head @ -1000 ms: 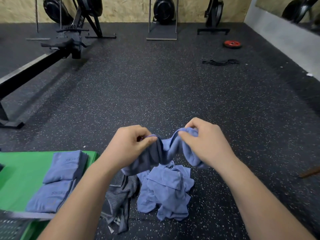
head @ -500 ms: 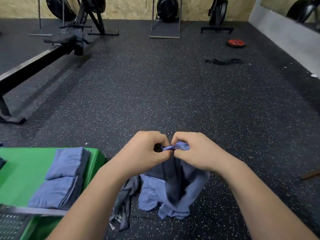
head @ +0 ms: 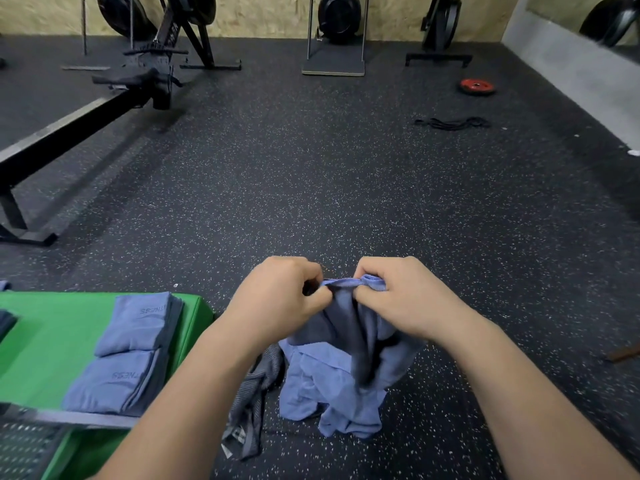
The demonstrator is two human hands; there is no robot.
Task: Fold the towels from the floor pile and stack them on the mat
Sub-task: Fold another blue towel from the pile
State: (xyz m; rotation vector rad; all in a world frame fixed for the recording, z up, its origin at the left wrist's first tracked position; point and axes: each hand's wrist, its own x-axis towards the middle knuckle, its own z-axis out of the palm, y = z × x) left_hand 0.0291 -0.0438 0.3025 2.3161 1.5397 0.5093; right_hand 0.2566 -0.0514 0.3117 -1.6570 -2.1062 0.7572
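Pinches blue towel at top hem with left hand and right hand, fingers curled tight, above floor pile beside mat. Likely soft, light, limp: take hold at corners.

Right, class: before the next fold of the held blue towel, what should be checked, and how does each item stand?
1. Left hand pinches top edge of the held towel: ok.
2. Right hand pinches the same edge: ok.
3. That towel hangs free of the floor pile: cannot tell.
4. Corners matched: cannot tell, fingers hide them.
5. Green mat has bare room beside the folded towels: ok.
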